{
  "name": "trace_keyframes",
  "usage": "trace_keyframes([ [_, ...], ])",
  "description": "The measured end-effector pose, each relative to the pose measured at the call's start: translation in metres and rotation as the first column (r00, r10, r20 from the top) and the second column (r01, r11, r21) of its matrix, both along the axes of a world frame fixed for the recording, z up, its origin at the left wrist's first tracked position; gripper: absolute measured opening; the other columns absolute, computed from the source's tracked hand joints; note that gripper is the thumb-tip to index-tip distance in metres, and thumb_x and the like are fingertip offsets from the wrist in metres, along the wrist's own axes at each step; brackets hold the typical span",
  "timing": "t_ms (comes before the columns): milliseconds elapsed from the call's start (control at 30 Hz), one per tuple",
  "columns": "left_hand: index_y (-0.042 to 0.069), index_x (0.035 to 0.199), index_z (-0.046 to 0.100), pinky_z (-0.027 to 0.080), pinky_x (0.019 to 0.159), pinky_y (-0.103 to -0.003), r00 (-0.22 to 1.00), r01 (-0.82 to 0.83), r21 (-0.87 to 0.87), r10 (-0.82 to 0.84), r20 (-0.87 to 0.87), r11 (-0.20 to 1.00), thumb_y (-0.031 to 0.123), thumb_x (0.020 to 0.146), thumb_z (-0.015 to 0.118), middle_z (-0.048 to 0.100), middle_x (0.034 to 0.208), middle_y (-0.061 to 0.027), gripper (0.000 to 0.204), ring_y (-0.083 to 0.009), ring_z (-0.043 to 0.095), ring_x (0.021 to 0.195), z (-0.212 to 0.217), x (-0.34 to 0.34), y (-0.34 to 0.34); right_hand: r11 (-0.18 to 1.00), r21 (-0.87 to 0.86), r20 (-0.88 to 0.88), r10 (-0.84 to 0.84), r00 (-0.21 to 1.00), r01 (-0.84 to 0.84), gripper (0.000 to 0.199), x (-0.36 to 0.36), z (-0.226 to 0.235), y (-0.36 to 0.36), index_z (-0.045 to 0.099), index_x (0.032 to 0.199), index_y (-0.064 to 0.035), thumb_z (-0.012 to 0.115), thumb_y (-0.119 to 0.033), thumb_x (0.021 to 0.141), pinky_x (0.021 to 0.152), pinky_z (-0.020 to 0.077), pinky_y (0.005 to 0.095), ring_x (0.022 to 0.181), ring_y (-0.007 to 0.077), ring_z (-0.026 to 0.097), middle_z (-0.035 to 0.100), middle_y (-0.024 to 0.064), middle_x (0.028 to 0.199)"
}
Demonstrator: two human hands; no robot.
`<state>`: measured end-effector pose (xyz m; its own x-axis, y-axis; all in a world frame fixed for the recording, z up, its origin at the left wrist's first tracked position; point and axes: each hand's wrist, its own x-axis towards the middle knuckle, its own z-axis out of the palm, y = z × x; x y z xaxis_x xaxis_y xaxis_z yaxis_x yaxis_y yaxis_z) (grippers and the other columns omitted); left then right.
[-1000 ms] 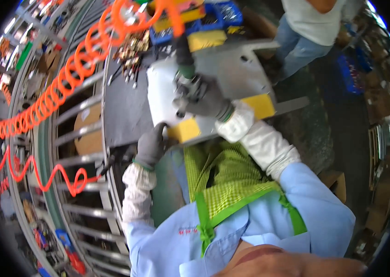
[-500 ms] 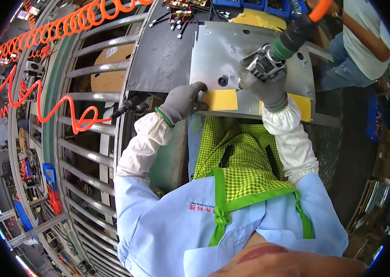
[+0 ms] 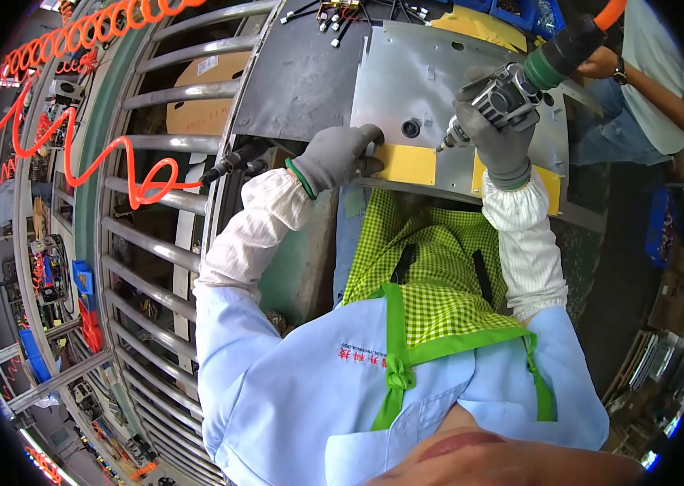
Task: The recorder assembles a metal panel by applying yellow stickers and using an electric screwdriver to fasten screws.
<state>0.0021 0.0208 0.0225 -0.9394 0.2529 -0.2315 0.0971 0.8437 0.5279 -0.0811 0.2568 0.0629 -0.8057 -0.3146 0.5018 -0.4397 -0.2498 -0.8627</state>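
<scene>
- The right hand (image 3: pixel 496 146) wraps around a gray and green power tool (image 3: pixel 505 99), its tip just beside a yellow patch (image 3: pixel 405 164).
- The left hand (image 3: pixel 332 158) curls at the metal sheet (image 3: pixel 390 77)'s near left corner; I can't tell if it pinches.
- The sheet lies flat before the person, with a dark tabletop (image 3: pixel 293 89) to its left.
- Farther: wires (image 3: pixel 340 31), blue bins (image 3: pixel 512 16), another person (image 3: pixel 637 73).

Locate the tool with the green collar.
In the head view, the tool is upper right of centre, gripped by the right hand, over the metal panel.
</scene>
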Motion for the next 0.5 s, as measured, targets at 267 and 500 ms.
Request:
trace_keyframes([
  [267,0.01,0.11,0.058,0.051,0.073,-0.043,0.998,-0.069,0.08,0.07,-0.008,0.994,0.027,0.082,0.069,0.068,0.087,-0.015,0.035,-0.0356,0.066,0.082,-0.008,0.0,0.0,0.998,0.039,-0.098,-0.04,0.994,0.044,0.04,-0.019,-0.015,0.004,0.056,0.112,0.0,0.069,0.0,0.074,0.075,0.052,0.0268,0.083,0.0116,0.062,0.064,0.0055,0.098],
  [500,0.012,0.113,0.059,0.052,0.072,-0.043,0.996,-0.023,0.025,0.025,-0.081,0.999,0.025,0.082,0.068,0.068,0.085,-0.0147,0.035,-0.0346,0.066,0.081,-0.007,0.0,0.0,0.994,-0.041,-0.186,-0.108,0.977,0.102,0.013,-0.01,0.003,-0.005,0.061,0.088,0.0001,0.069,-0.004,0.079,0.06,0.0494,0.0245,0.066,0.0086,0.058,0.062,0.0004,0.076],
])
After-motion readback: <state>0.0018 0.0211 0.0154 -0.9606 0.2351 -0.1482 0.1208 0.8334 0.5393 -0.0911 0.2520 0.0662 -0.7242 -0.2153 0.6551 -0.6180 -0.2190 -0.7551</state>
